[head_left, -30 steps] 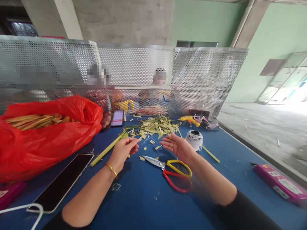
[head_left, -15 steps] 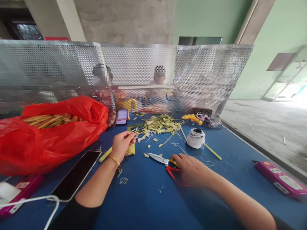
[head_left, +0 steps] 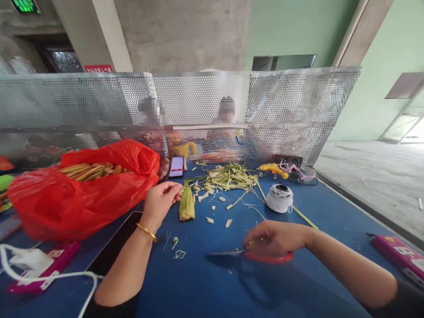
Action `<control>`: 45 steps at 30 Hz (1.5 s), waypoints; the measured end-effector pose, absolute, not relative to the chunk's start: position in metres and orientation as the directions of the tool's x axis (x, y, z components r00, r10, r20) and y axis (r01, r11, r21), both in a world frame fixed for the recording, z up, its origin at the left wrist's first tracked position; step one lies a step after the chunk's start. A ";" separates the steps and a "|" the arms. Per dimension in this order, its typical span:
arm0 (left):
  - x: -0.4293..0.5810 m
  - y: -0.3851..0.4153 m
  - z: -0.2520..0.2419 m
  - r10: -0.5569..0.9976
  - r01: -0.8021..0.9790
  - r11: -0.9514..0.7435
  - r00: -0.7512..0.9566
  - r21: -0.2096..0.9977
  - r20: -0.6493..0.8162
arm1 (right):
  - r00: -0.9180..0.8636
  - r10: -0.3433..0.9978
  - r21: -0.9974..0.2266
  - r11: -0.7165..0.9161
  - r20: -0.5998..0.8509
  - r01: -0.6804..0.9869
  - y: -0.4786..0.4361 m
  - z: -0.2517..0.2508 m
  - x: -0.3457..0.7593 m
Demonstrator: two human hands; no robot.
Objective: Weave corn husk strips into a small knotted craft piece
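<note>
My left hand [head_left: 160, 201] pinches the upper end of a folded yellow-green leaf piece [head_left: 187, 204] that hangs just above the blue table [head_left: 205, 282]. My right hand [head_left: 276, 237] is closed round the red and yellow handles of a pair of scissors [head_left: 251, 254], lifted slightly off the table with the blades pointing left. A gold bangle sits on my left wrist. Beyond both hands lies a pile of pale green leaf trimmings [head_left: 227, 176].
A red plastic bag [head_left: 82, 194] full of leaf strips sits at the left, a dark tablet [head_left: 111, 247] beside it. A spool of white string [head_left: 279, 198], a yellow glue gun [head_left: 271, 169], a phone [head_left: 176, 166] and pink cases [head_left: 397, 258] lie around. Two people sit behind the perforated metal screen [head_left: 198, 110].
My right hand dropped onto the scissors, closed on the handles and lifted them toward me. My left hand raised the folded leaf piece off the table.
</note>
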State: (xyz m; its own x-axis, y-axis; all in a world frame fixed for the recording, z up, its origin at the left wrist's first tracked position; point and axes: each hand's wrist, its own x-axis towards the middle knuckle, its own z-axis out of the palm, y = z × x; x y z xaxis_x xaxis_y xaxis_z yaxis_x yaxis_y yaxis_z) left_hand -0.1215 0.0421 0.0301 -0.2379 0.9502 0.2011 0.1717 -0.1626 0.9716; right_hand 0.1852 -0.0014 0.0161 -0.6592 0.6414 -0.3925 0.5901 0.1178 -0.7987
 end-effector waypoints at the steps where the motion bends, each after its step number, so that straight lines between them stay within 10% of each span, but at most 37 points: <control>1: -0.122 0.041 0.030 0.951 0.162 -0.157 -0.241 0.974 0.193 | -0.624 0.642 -0.788 0.052 -0.445 0.614 0.008 0.013 0.185; 7: -0.119 0.042 0.025 0.964 0.135 -0.089 -0.236 0.987 0.119 | -0.122 0.931 -0.866 -0.266 -0.345 0.423 0.054 0.010 0.186; 13: -0.120 0.044 0.024 0.966 0.109 -0.056 -0.247 0.992 0.082 | -0.375 0.844 -0.908 -0.268 -0.383 0.324 0.052 0.017 0.172; 37: -0.126 0.044 0.026 0.935 0.082 -0.133 -0.321 0.988 0.152 | -0.196 0.915 -0.928 -0.315 -0.353 0.200 0.067 0.033 0.128; 45: -0.124 0.044 0.024 0.910 0.079 -0.177 -0.367 0.981 0.194 | -0.543 0.754 -0.793 0.048 -0.370 0.607 -0.024 0.000 0.086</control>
